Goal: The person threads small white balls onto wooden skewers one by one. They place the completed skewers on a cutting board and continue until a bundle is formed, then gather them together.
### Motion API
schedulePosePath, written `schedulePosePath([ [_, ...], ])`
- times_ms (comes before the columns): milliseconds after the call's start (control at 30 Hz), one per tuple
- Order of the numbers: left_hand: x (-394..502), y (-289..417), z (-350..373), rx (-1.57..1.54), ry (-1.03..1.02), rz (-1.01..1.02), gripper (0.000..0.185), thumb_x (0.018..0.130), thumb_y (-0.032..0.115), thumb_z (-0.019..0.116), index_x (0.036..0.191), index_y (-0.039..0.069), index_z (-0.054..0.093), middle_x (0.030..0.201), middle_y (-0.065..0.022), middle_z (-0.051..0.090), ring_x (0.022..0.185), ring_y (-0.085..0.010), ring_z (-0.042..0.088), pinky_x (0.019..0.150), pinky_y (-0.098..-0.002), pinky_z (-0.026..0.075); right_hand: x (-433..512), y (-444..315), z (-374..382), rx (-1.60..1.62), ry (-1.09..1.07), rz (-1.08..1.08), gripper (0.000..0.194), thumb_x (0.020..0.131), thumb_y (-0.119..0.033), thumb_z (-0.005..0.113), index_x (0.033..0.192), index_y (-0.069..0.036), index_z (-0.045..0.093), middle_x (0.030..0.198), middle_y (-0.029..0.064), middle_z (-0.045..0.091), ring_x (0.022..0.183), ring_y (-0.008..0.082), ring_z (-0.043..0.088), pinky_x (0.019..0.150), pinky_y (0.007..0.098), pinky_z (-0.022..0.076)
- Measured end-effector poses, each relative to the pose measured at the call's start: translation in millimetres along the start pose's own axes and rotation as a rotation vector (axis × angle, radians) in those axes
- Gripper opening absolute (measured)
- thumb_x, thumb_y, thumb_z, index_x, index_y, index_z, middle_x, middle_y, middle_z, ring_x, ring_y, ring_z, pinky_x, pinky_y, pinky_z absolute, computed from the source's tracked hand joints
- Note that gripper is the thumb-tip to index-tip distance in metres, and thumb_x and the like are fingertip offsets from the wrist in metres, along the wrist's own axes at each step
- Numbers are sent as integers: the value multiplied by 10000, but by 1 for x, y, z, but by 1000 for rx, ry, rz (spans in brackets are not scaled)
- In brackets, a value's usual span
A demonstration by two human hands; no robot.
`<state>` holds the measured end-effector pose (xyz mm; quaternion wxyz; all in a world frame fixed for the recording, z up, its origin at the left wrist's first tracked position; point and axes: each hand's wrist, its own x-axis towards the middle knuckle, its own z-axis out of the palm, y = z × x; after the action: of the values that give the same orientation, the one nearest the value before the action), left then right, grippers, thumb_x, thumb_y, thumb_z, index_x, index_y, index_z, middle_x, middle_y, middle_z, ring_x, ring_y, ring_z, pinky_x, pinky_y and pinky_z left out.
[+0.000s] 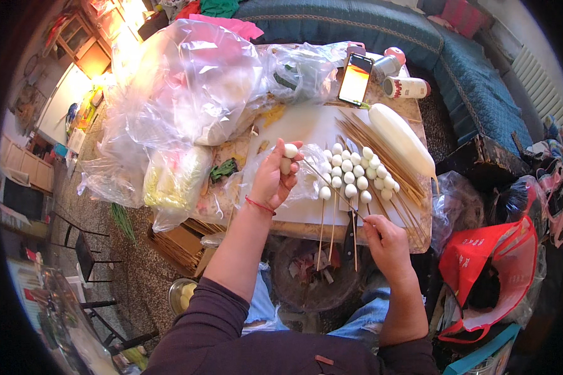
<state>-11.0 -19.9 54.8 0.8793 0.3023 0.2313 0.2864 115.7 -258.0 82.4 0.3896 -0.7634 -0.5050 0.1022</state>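
My left hand holds small white peeled eggs, likely quail eggs, between thumb and fingers. My right hand pinches the lower end of a thin wooden skewer, which slants up to the left toward the eggs in my left hand. Whether its tip is in an egg cannot be told. Several skewers threaded with white eggs lie side by side on the white cutting board. A knife with a black handle lies among them. A bundle of bare skewers rests to their right.
A white radish lies at the board's right. Behind are a phone and a jar. Plastic bags and bagged cabbage cover the table's left. A round bin stands below the edge, a red bag at right.
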Motion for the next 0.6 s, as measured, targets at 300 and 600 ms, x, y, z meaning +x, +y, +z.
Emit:
schedulePosePath([
  [300, -4, 7, 1, 77, -41, -6, 464, 936, 452, 450, 1101, 27, 540, 775, 8, 564, 602, -9, 481, 440, -149, 352, 0, -3, -3, -45, 3, -31, 79, 829, -89, 573, 897, -55, 597, 805, 154, 616, 738, 342, 608, 614, 397, 487],
  [600, -6, 8, 3, 237, -77, 70, 459, 941, 443, 449, 1068, 18, 567, 776, 9, 553, 592, -20, 444, 441, -155, 319, -1, -4, -5, -38, 4, -28, 86, 826, -85, 577, 903, -54, 599, 805, 152, 616, 741, 344, 605, 620, 392, 489],
])
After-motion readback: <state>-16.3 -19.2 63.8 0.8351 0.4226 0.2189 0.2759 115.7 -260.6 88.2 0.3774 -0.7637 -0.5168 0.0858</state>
